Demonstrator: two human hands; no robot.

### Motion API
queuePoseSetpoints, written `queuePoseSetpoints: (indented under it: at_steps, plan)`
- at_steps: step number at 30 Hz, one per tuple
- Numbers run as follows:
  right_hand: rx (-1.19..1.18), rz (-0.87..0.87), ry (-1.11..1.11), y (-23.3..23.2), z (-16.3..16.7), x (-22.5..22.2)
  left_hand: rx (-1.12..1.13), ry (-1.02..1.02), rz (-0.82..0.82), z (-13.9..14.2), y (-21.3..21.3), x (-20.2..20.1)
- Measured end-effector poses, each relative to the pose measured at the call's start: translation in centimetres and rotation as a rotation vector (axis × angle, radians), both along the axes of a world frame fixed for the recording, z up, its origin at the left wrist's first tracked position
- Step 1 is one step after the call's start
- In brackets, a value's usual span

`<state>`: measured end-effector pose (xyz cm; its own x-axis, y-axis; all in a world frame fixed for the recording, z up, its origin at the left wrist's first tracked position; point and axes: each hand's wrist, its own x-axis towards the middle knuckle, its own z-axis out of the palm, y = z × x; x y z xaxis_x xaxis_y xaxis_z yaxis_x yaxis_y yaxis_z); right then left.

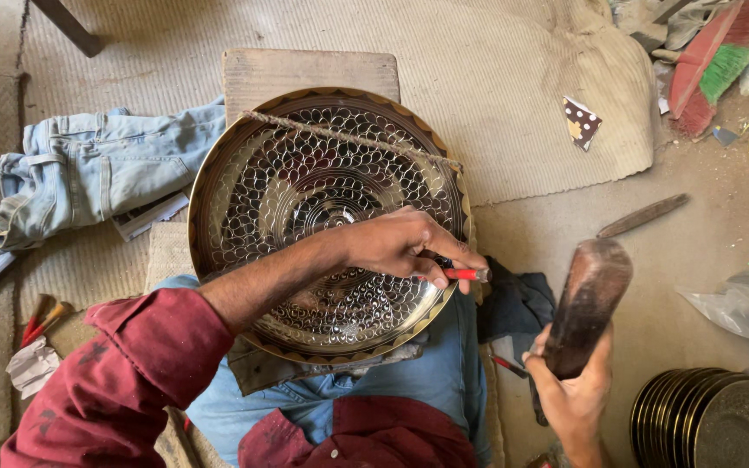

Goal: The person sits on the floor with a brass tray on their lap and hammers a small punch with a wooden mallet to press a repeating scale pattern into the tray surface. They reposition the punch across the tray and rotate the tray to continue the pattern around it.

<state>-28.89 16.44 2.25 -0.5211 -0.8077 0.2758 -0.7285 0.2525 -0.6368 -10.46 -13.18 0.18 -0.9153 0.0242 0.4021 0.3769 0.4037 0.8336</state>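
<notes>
Brass is what catches the eye: a big round tray [322, 217] resting on the person's lap and against a wooden block [309, 74] behind it, a length of rope [348, 137] stretched across its upper part. Left of the tray a pair of pale jeans [88, 169] lies crumpled on the woven mat [513, 78], with a few small wooden-handled tools [41, 316] nearer the person's knee.

Over the tray's lower right edge the left hand [400, 244] is closed around a red-handled punch [464, 274], its tip set at the rim. Right of the tray the right hand [576, 394] grips a dark wooden mallet [584, 303], raised clear of the punch and not touching it.

Most of the tray's face already carries its pattern, rings at the middle and rows of scales out toward the zigzag border, so I'd judge the chasing well along, with work left around the rim where the punch sits. Further right of the tray, a stack of similar dark plates [711, 423] stands on the floor, and a broom [711, 61] lies up in the far corner.
</notes>
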Motion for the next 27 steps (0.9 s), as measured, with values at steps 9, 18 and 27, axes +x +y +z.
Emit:
queuePoseSetpoints:
  at_steps: [9, 18, 27]
  plan:
    - [0.034, 0.114, 0.319, -1.3, 1.6, -0.7, -0.049, -0.026, 0.012, -0.3, 0.0, -0.2]
    - [-0.014, 0.171, -0.12, -2.0, 3.0, -0.9, -0.007, -0.019, 0.001, -0.3, -0.1, 0.1]
    - [0.115, 0.173, 0.272, -1.3, 2.6, -2.4, -0.036, -0.036, 0.004, -0.3, -0.1, 0.0]
